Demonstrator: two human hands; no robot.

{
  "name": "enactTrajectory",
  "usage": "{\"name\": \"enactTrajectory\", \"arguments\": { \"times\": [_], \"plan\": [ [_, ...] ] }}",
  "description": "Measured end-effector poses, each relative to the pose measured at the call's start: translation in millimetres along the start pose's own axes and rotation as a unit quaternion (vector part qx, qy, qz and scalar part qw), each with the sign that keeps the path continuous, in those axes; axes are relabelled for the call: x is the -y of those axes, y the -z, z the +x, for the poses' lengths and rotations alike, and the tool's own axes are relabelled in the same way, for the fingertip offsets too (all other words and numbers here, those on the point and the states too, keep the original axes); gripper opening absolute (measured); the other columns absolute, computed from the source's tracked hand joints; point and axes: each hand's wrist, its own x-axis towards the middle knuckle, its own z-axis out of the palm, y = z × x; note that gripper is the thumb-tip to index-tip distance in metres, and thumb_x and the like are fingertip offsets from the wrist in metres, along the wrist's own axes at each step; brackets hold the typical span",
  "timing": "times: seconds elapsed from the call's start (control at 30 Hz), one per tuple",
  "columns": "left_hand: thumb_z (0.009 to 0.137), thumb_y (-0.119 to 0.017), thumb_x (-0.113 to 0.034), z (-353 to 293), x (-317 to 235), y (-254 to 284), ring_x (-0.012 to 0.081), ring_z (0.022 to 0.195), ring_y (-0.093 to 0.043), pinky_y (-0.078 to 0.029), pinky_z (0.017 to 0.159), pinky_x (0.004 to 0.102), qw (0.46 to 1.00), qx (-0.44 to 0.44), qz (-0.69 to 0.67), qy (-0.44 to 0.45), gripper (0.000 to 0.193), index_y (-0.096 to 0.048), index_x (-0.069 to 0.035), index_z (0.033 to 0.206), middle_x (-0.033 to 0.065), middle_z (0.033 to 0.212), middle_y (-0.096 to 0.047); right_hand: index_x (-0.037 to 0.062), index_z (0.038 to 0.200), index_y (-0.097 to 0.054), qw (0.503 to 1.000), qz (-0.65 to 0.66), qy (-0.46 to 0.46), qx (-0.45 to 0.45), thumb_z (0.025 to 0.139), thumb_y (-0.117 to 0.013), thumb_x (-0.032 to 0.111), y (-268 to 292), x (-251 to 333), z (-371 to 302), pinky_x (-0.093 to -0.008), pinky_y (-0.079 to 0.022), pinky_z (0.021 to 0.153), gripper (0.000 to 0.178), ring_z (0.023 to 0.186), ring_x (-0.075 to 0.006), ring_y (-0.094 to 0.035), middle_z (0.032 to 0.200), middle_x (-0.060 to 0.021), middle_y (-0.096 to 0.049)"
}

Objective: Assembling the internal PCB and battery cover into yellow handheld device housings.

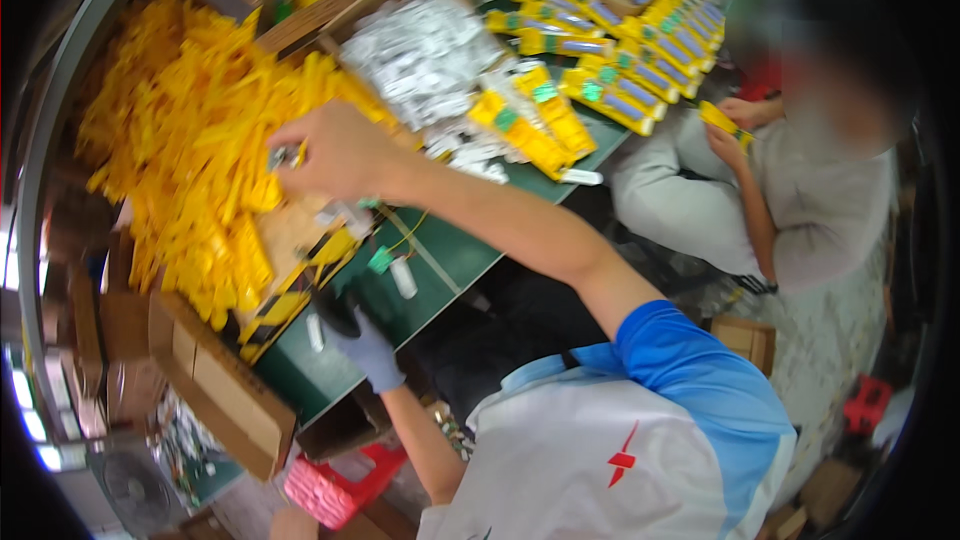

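Note:
My bare right hand (340, 152) reaches across the table over a big heap of flat yellow plastic pieces (190, 130). Its fingers are closed around a small silvery thing (287, 155), too blurred to name. Nearer to me, my left hand (368, 345) wears a grey glove and hovers by the table's front edge. A dark shape covers its finger end, so I cannot tell whether that is glove coating or a held thing. Next to it lie a small white stick-like piece (403, 278), a green tag (381, 259) with thin yellow wire, and another white piece (315, 333).
A cardboard box (335, 25) holds many white pieces (425, 50). Yellow packs (640, 70) with violet parts and green tags lie at the far right. Black-and-yellow tape (290, 305) edges the yellow heap's tray. Beside the table, a co-worker (800, 170) sits holding a yellow piece.

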Motion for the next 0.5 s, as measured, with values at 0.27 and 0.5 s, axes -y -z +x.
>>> {"name": "enactTrajectory", "arguments": {
  "times": [0.27, 0.5],
  "plan": [
    [0.078, -0.066, -0.001, 0, -16, -12, 0.0350, 0.119, -0.053, -0.041, 0.103, 0.0409, 0.994, 0.054, 0.056, -0.072, 0.062, -0.047, -0.001, 0.136, 0.0184, 0.129, -0.055, 0.0026, 0.113, -0.070, 0.962, 0.212, -0.175, -0.006, 0.086, -0.072, 0.023, 4, -3, 13, -0.0235, -0.051, 0.059, 0.034, 0.061, -0.0075, -0.061, 0.086, -0.0070, -0.073],
    [0.079, -0.067, -0.005, 4, -22, -7, 0.0377, 0.111, -0.055, -0.044, 0.096, 0.0426, 0.990, 0.081, 0.102, -0.058, 0.055, -0.051, -0.003, 0.133, 0.0187, 0.121, -0.059, 0.0006, 0.109, -0.069, 0.941, 0.245, -0.224, 0.061, 0.087, -0.070, 0.022, -2, -39, 30, -0.0218, -0.046, 0.055, 0.031, 0.062, -0.0075, -0.063, 0.083, -0.0062, -0.073]
  ]
}}
